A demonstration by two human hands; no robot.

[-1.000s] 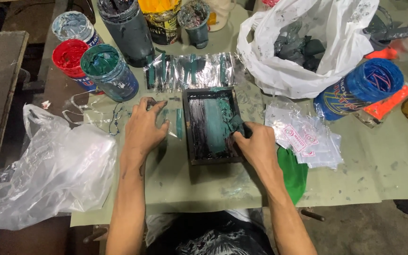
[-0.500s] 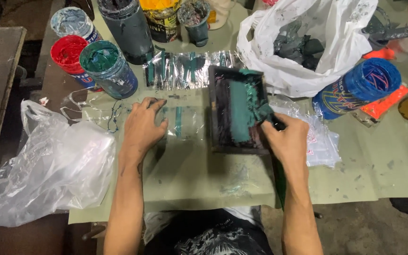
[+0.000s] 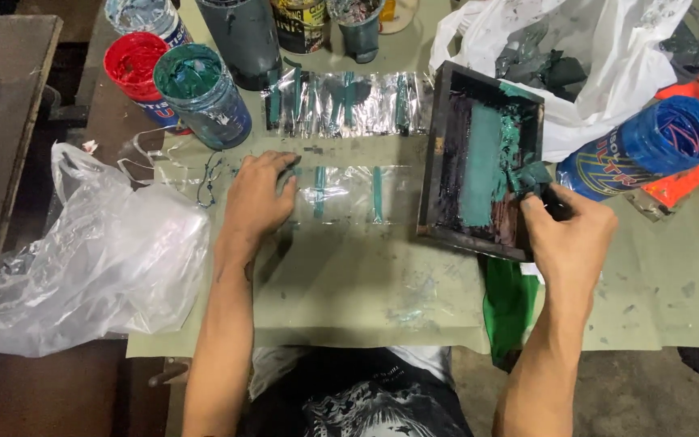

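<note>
**Q:** Head view first: what are your hands doing?

**Me:** Right hand [image 3: 569, 235] is closed on the near right edge of the frame [image 3: 479, 158], a small dark printing screen smeared with teal ink. I hold it tilted, lifted off the table [image 3: 349, 283]. Left hand [image 3: 254, 198] lies open, palm down, fingers spread, pressing the left end of the clear sheet [image 3: 341, 194].

**Q:** Where is that sheet from the frame?

**Me:** Just left of it, flat on the table, with two teal bars printed on it. A second sheet [image 3: 341, 101] with more teal bars lies beyond it, also left of the frame.

**Q:** And around the frame?

**Me:** Behind it sits a white bag [image 3: 608, 65] with dark rags inside. To its right lies a blue jar [image 3: 649, 150] on its side. A green cloth [image 3: 509, 303] hangs just below it. Well to its left stand a teal jar [image 3: 201, 93] and a red one [image 3: 133, 65], and a big clear bag [image 3: 82, 259] lies nearer me.
</note>
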